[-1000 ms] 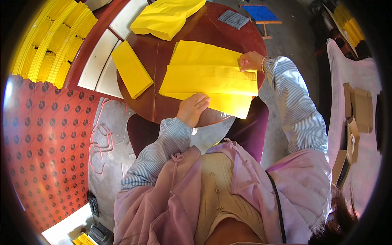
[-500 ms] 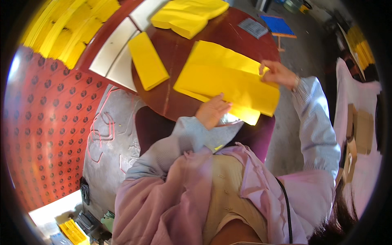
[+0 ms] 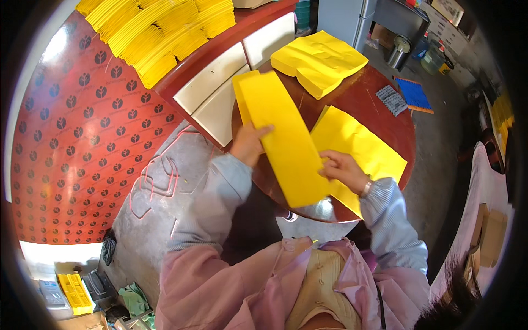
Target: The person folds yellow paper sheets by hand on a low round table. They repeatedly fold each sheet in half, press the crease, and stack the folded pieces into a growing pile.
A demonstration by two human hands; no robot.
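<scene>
Landmark: round red-brown desk (image 3: 367, 85).

Left hand (image 3: 248, 144): fingers pinched narrow on the left edge of a long yellow strip (image 3: 283, 140), thumb on top. Right hand (image 3: 344, 169): fingers curled at the strip's right edge; whether they gripped or only touched could not be told.

Strip lay aslant, from the desk's left side toward its near rim. A second yellow piece (image 3: 241, 91) showed from under its far left end.

Change: half a second earlier both hands were over yellow layers on the desk's right part; now they were at its left. The strip apparently came across with them, leaving a flat yellow sheet (image 3: 366, 148) on the desk's right part. View had also turned. Judged meaning: handling of the strip had passed from the sheet to the piece at left; alignment between those two looked unfinished.

Farther out: crumpled yellow piece (image 3: 319, 60) at the desk's far side, grey textured pad (image 3: 391, 100) near its right rim, blue-topped stand (image 3: 413, 93) beyond that rim, yellow stacks (image 3: 165, 38) beyond its left.
</scene>
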